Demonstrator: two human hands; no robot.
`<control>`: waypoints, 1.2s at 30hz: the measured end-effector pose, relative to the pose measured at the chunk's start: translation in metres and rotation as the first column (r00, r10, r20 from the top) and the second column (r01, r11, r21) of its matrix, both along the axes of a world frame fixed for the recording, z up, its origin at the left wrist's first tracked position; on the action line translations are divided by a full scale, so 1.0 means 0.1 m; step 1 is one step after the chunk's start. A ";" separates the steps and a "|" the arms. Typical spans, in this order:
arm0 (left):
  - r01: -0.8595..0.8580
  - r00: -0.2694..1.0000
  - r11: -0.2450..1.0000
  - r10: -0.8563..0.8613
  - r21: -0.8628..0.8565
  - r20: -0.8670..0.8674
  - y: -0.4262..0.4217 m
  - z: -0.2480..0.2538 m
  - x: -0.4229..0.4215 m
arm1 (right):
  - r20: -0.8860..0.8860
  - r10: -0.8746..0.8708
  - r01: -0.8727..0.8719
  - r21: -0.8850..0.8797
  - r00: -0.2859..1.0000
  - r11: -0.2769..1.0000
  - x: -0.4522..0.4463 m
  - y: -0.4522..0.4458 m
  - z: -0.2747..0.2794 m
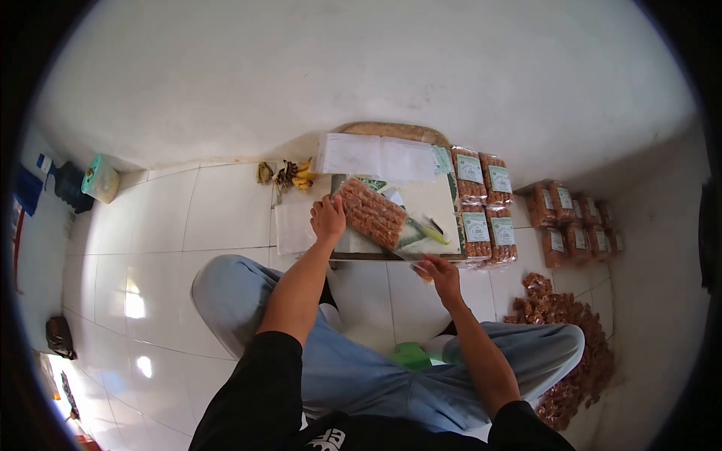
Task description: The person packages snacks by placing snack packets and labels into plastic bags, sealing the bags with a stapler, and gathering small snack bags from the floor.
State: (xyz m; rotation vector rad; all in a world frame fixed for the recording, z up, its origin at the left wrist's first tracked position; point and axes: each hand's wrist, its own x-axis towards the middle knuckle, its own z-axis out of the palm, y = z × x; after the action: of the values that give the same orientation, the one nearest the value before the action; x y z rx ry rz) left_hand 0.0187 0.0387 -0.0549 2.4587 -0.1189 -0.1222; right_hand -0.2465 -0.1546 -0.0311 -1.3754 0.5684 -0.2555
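Observation:
A clear plastic bag [372,213] filled with rows of brown snack pieces is held at a slant over a low table [436,197]. My left hand [328,218] is closed on the bag's upper left end. With its fingers pinched, my right hand [442,276] grips the bag's loose plastic end at the table's front edge. Beside the bag lies a green-and-yellow tool [436,234] with a dark part, its kind unclear. White sheets [376,155] lie along the back of the table, and printed green labels [444,160] are at their right.
Labelled packs [476,228] stand at the table's right side, with more packs [577,239] by the wall. A heap of brown pieces [575,338] covers the floor at right. Bananas [302,177] lie left of the table. A lidded tub [101,180] stands far left.

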 end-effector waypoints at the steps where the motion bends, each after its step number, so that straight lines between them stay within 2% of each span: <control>1: 0.007 1.000 1.000 -0.007 -0.007 -0.005 -0.01 -0.03 -0.01 | -0.005 -0.007 0.007 -0.007 1.000 1.000 -0.04 0.00 0.00; 3: -0.022 1.000 0.999 0.022 -0.050 -0.006 -0.03 -0.04 0.01 | -0.102 0.041 -0.057 -0.166 0.994 0.985 -0.05 -0.02 0.03; 4: -0.009 1.000 0.998 0.008 -0.059 -0.004 -0.03 -0.03 0.03 | -0.099 0.026 -0.043 -0.175 0.995 0.984 -0.06 -0.05 0.04; 6: -0.008 0.999 0.998 0.005 -0.058 -0.045 -0.02 -0.02 0.02 | -0.238 0.116 -0.196 -0.348 0.964 0.917 -0.10 -0.14 0.04; 7: -0.008 0.998 0.998 0.005 -0.064 -0.060 -0.01 0.00 0.02 | -0.240 0.102 -0.185 -0.352 0.965 0.918 -0.12 -0.20 0.04; 9: -0.005 0.998 0.997 0.000 -0.072 -0.063 -0.01 0.01 0.01 | -0.295 0.194 -0.301 -0.380 0.936 0.875 -0.14 -0.42 0.06; 10: -0.013 0.998 0.997 0.008 -0.076 -0.068 -0.01 0.00 0.01 | -0.294 0.187 -0.295 -0.382 0.937 0.876 -0.14 -0.56 0.09; 12: -0.028 0.997 0.992 0.019 -0.124 -0.073 -0.02 -0.06 0.01 | -0.506 0.148 -0.428 -0.499 0.850 0.754 -0.15 -0.90 0.19; 14: -0.048 0.996 0.984 0.035 -0.171 -0.078 -0.04 -0.08 -0.02 | -0.512 0.062 -0.439 -0.661 0.857 0.608 -0.11 -1.38 0.05; 16: -0.136 0.991 0.939 0.132 -0.316 -0.035 -0.06 -0.09 -0.10 | -0.671 -0.132 -0.518 -0.669 0.730 0.533 0.14 -1.44 0.59; 18: -0.171 0.981 0.914 0.193 -0.368 0.023 -0.09 -0.14 -0.18 | -0.586 -0.143 -0.466 -0.749 0.798 0.471 0.34 -1.75 0.57; 19: -0.200 0.965 0.883 0.253 -0.425 0.072 -0.11 -0.15 -0.21 | -0.600 -0.187 -0.480 -0.759 0.778 0.441 0.47 -1.85 0.60; 20: -0.199 0.965 0.886 0.252 -0.418 0.077 -0.12 -0.16 -0.22 | -0.460 -0.150 -0.377 -0.843 0.875 0.384 0.62 -2.07 0.39; 22: -0.248 0.954 0.864 0.296 -0.439 0.044 -0.13 -0.12 -0.24 | -0.366 -0.246 -0.298 -0.914 0.897 0.275 0.91 -2.14 0.37; 26: -0.253 0.955 0.873 0.293 -0.418 0.034 -0.10 -0.17 -0.22 | -0.336 -0.273 -0.241 -0.913 0.901 0.329 1.54 -2.16 0.30; 29: -0.273 0.948 0.878 0.316 -0.394 0.048 -0.16 -0.04 -0.26 | -0.302 -0.273 -0.143 -0.866 0.913 0.479 2.01 -2.18 0.20; 32: -0.284 0.947 0.883 0.320 -0.374 0.038 -0.18 -0.04 -0.25 | -0.235 -0.262 -0.076 -0.861 0.936 0.503 2.36 -2.22 0.11; 33: -0.292 0.945 0.888 0.326 -0.356 0.037 -0.19 -0.01 -0.26 | -0.238 -0.255 -0.093 -0.875 0.937 0.475 2.45 -2.22 0.11; 36: -0.288 0.945 0.898 0.322 -0.334 0.050 -0.19 -0.05 -0.25 | -0.340 -0.268 -0.148 -0.824 0.902 0.547 2.61 -2.19 0.10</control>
State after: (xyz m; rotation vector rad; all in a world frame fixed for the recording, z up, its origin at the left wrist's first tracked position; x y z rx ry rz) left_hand -0.0066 0.0200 -0.0601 2.1228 0.1906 0.1538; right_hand 0.0141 -0.3731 -0.0208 -2.4164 0.9357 -0.2978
